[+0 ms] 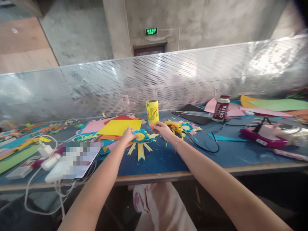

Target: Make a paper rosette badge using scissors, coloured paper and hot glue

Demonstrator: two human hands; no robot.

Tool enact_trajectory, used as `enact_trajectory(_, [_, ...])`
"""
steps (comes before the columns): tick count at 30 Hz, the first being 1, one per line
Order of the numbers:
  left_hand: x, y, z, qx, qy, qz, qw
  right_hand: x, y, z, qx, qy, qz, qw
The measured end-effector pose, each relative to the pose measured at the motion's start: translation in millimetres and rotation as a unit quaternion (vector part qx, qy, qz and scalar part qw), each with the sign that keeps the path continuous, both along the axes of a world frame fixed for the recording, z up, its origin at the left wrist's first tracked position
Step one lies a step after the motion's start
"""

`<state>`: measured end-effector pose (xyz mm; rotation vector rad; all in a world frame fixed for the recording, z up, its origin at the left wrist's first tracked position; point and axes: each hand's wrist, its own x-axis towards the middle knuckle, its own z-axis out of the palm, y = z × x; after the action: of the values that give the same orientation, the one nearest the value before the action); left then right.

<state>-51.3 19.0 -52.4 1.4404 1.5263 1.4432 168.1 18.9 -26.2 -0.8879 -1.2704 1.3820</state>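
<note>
A blue and yellow paper rosette [141, 137] with yellow ribbon tails lies on the blue table [168, 160]. My left hand [128, 134] is closed on the rosette's left edge. My right hand [161, 129] sits just right of it, fingers pinched on a small orange paper piece [151, 125]. A yellow sheet of paper [120, 127] lies behind my left hand. A yellow roll [152, 110] stands upright just behind both hands.
A yellow glue gun [175, 125] with a black cord lies right of my right hand, by another rosette [187, 127]. A Costa can [220, 108] stands farther right. A phone and white chargers [51, 162] lie left. Perforated metal screen [154, 83] borders the back.
</note>
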Motion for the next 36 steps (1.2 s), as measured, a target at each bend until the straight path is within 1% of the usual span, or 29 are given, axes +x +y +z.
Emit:
enact_trajectory(3, [6,-1,5.2,-0.006,0.02,0.041,0.999,2,3,-1.5,0.006,0.013,-0.003,1.0])
enact_trajectory(4, [8,-1,7.2,0.002,0.014,0.045,0.999,3,4,-1.7,0.01,0.02,-0.008,1.0])
enact_trajectory(6, [11,-1,11.1,0.024,-0.03,0.043,0.998,5,6,-1.4,0.016,0.034,-0.021,0.999])
enact_trajectory(8, [13,-3,15.8,0.053,-0.097,0.036,0.993,7,6,-0.3,0.017,0.044,-0.034,0.998])
enact_trajectory(10, [15,-7,21.6,0.071,-0.159,0.004,0.985,8,6,1.1,0.011,0.053,-0.047,0.997])
enact_trajectory(13, [17,-14,30.8,0.068,-0.24,-0.075,0.965,7,4,2.4,0.001,0.059,-0.056,0.997])
enact_trajectory(14, [18,-17,33.2,0.066,-0.264,-0.093,0.958,7,4,2.3,-0.001,0.057,-0.055,0.997])
enact_trajectory(17, [20,-20,36.2,0.065,-0.308,-0.106,0.943,3,2,0.7,-0.008,0.042,-0.037,0.998])
enact_trajectory(20, [22,-18,34.5,0.063,-0.314,-0.111,0.941,-2,-1,-1.4,-0.015,0.031,-0.001,0.999])
enact_trajectory(23, [24,-18,33.3,0.056,-0.31,-0.12,0.941,-6,-5,-2.8,-0.021,0.042,0.03,0.998])
enact_trajectory(28, [25,-21,35.7,0.051,-0.298,-0.125,0.945,-7,-6,-5.2,-0.024,0.051,0.041,0.998])
enact_trajectory(33, [23,-22,35.1,0.048,-0.298,-0.144,0.943,-6,-3,-6.7,-0.014,0.036,0.056,0.998])
enact_trajectory(36, [23,-23,35.3,0.04,-0.298,-0.154,0.941,-6,-3,-6.5,-0.027,0.022,0.049,0.998])
